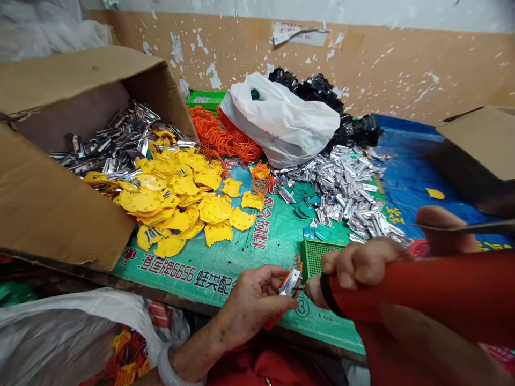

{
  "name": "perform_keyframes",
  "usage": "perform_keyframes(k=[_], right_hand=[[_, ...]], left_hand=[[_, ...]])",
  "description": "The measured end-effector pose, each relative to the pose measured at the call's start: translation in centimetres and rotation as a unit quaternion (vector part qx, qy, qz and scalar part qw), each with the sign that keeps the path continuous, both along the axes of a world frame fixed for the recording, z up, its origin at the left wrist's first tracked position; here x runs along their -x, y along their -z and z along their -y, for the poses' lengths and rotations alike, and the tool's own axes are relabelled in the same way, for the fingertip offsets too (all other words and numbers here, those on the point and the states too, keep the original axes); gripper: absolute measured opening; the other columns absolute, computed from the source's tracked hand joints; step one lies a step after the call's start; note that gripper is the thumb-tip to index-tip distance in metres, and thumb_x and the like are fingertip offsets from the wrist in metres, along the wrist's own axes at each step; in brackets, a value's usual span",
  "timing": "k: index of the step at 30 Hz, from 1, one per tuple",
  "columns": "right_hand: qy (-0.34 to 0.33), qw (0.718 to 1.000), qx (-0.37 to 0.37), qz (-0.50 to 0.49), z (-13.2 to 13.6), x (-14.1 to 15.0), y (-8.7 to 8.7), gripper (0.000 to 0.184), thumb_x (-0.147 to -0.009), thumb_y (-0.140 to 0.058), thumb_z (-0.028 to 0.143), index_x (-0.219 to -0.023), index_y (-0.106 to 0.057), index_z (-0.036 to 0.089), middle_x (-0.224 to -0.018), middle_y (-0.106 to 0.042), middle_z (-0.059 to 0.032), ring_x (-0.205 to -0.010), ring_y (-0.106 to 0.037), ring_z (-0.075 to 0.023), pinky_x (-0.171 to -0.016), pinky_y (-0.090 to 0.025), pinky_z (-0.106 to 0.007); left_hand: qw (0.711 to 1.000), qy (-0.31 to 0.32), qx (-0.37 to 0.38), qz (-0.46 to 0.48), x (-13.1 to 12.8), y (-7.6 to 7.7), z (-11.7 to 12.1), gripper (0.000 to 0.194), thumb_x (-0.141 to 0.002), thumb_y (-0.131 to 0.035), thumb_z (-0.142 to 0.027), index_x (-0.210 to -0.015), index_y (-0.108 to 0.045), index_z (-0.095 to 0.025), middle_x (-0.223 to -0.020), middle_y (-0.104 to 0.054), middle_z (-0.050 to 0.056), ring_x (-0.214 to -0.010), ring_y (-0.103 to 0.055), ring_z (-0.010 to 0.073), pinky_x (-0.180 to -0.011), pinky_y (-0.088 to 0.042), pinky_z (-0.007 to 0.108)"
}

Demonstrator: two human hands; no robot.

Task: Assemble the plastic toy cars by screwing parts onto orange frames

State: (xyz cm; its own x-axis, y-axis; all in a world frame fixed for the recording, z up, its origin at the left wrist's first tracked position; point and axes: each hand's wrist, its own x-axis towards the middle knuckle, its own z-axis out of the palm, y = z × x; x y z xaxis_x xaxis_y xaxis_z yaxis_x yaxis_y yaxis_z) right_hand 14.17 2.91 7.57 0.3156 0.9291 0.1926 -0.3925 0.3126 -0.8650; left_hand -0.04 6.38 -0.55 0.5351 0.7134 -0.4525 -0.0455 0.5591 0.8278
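Observation:
My left hand [257, 300] pinches a small orange plastic part with a shiny metal plate [290, 282] on it, close to the table's front edge. In my right hand [370, 262] is a red electric screwdriver [426, 289], held level and pointing left. Its tip meets or almost meets the metal plate; the exact contact is too small to make out. Just behind the tip lies a green perforated tray [319, 257], partly hidden by my right hand. Some of my right fingers are blurred, but they wrap round the tool's body.
Yellow plastic pieces [181, 187] spill from a cardboard box [52, 198] of metal plates at left. Loose metal plates [346, 187], a white plastic bag [281, 118], orange parts [225, 134] and black parts [354, 128] lie behind. Another box [483, 145] stands right.

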Motion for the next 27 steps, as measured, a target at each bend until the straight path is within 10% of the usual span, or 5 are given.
perform_keyframes(k=[11, 18, 23, 27], right_hand=[[0.013, 0.999, 0.024, 0.030, 0.4, 0.6, 0.6, 0.064, -0.070, -0.078, 0.020, -0.122, -0.050, 0.045, -0.070, -0.058, 0.0024, -0.066, -0.058, -0.0193, -0.059, -0.055, -0.037], [0.003, 1.000, -0.007, 0.016, 0.1, 0.2, 1.5, 0.030, -0.098, -0.033, 0.034, -0.122, -0.050, 0.042, -0.069, -0.062, -0.0027, -0.063, -0.061, -0.0213, -0.053, -0.055, -0.040], [-0.001, 0.998, -0.013, 0.066, 0.2, 0.2, 1.7, 0.052, -0.077, -0.073, 0.031, -0.122, -0.049, 0.044, -0.069, -0.061, 0.0021, -0.063, -0.060, -0.0190, -0.062, -0.054, -0.039], [0.022, 0.998, -0.016, 0.059, 0.2, 0.4, 1.7, 0.036, -0.085, -0.063, 0.036, -0.119, -0.053, 0.042, -0.067, -0.062, 0.0018, -0.060, -0.059, -0.0173, -0.061, -0.054, -0.037]], left_hand=[[0.997, -0.006, -0.059, -0.055, -0.2, -0.4, 0.2, 0.033, -0.065, -0.072, -0.017, -0.098, -0.067, -0.014, -0.055, -0.049, -0.009, -0.043, -0.039, 0.0049, -0.043, -0.030, 0.019], [0.997, -0.011, -0.061, -0.036, -0.3, 0.0, 0.2, 0.034, -0.064, -0.072, -0.018, -0.097, -0.067, -0.013, -0.058, -0.052, -0.007, -0.046, -0.040, 0.0055, -0.043, -0.030, 0.019], [0.997, -0.011, -0.062, -0.034, -0.3, 0.1, 0.3, 0.034, -0.064, -0.070, -0.018, -0.098, -0.068, -0.014, -0.059, -0.054, -0.006, -0.045, -0.041, 0.0060, -0.043, -0.031, 0.020], [0.996, -0.008, -0.071, -0.044, -0.2, 0.0, 0.3, 0.033, -0.064, -0.070, -0.018, -0.097, -0.068, -0.014, -0.059, -0.055, -0.005, -0.047, -0.043, 0.0071, -0.045, -0.031, 0.020]])
